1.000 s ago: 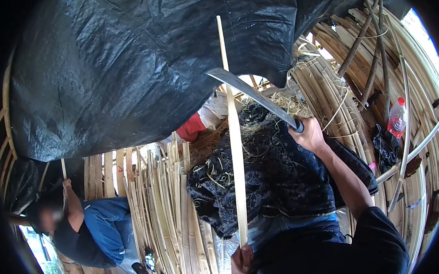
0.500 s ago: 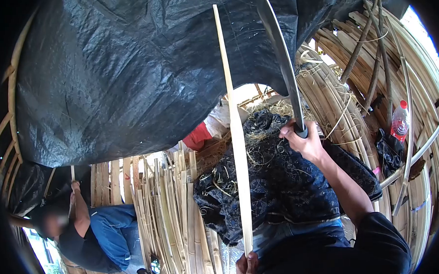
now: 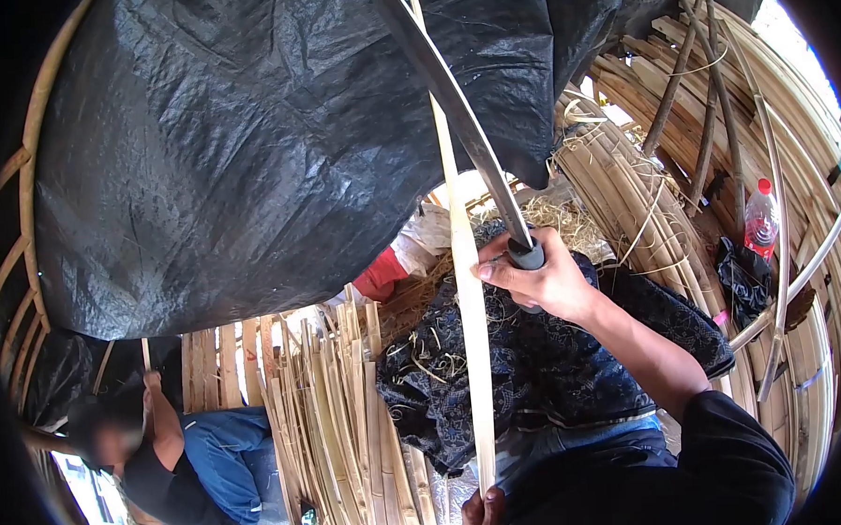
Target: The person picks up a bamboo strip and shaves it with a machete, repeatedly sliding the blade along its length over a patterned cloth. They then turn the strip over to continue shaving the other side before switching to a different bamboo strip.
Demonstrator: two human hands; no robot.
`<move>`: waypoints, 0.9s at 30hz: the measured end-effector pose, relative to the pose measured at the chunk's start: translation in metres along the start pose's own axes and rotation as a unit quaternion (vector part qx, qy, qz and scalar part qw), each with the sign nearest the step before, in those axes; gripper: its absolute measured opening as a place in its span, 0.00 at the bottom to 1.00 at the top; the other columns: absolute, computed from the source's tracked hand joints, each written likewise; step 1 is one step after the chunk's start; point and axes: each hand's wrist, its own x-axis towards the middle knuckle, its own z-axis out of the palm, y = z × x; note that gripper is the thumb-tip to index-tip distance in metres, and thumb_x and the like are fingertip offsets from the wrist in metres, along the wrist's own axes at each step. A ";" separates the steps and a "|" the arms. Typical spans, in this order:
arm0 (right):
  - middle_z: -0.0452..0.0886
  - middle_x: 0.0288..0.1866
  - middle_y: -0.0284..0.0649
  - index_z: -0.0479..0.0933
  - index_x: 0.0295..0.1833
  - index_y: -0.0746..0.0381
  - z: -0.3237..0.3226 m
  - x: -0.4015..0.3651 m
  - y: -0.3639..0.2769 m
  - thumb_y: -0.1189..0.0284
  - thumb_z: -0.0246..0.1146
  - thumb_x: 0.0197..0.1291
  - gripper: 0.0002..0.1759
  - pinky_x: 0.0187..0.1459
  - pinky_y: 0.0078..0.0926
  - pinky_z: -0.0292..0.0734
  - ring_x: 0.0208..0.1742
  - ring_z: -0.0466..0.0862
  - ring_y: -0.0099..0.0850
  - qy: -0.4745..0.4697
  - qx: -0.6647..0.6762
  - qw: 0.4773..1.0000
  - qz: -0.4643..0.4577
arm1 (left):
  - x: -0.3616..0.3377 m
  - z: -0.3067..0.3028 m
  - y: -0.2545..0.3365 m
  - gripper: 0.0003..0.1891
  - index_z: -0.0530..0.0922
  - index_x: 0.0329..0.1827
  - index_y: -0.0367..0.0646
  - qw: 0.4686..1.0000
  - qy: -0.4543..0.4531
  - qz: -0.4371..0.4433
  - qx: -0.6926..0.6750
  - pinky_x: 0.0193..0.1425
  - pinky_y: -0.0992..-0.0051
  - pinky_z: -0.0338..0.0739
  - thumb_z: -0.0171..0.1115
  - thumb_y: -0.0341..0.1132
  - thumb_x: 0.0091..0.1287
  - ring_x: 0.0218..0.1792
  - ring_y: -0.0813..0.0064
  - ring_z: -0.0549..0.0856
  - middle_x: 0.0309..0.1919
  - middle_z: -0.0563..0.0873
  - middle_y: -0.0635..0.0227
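My right hand (image 3: 539, 281) is closed round the dark handle of a machete (image 3: 466, 120), whose long blade points up and leans left, crossing the upper part of a bamboo strip in this view. At the bottom of the view my left hand (image 3: 484, 515) grips the lower end of that pale bamboo strip (image 3: 469, 289), which stands nearly upright in front of me. The right thumb and fingertips are right at the strip's edge. Under both lies a dark patterned cloth (image 3: 537, 361) over my lap, with thin curly shavings on it.
Bamboo slats (image 3: 352, 406) stand to the left, and bundled strips (image 3: 633, 197) lean at the right. Black plastic sheeting (image 3: 247, 157) hangs overhead. A bottle with a red cap (image 3: 761, 219) stands right. Another person (image 3: 180, 461) sits at lower left, arms raised.
My right hand has moved left and slightly down to the strip. The machete has tipped leftward, so its blade now crosses the strip. My left hand still holds the lower end.
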 end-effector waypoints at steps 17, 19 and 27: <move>0.73 0.17 0.28 0.81 0.40 0.67 -0.009 -0.005 0.027 0.72 0.70 0.62 0.09 0.16 0.19 0.59 0.14 0.68 0.16 0.071 0.023 0.997 0.027 | 0.041 -0.062 0.053 0.20 0.77 0.55 0.40 0.976 -0.086 0.051 0.195 0.31 0.76 0.73 0.59 0.50 0.76 0.27 0.79 0.76 0.29 0.78 0.71; 0.73 0.18 0.28 0.80 0.41 0.67 -0.010 -0.008 0.031 0.72 0.70 0.62 0.09 0.16 0.20 0.59 0.14 0.68 0.16 0.075 0.056 0.995 0.041 | 0.050 -0.082 0.049 0.26 0.76 0.59 0.43 0.962 -0.119 0.063 0.238 0.31 0.74 0.74 0.63 0.55 0.72 0.27 0.79 0.76 0.29 0.79 0.69; 0.69 0.26 0.23 0.76 0.49 0.64 -0.030 -0.016 0.034 0.77 0.61 0.68 0.07 0.20 0.13 0.54 0.20 0.62 0.11 0.193 0.125 0.973 0.016 | 0.050 -0.053 0.131 0.15 0.77 0.60 0.41 0.943 -0.081 -0.022 0.322 0.42 0.73 0.81 0.64 0.29 0.72 0.34 0.73 0.87 0.33 0.88 0.61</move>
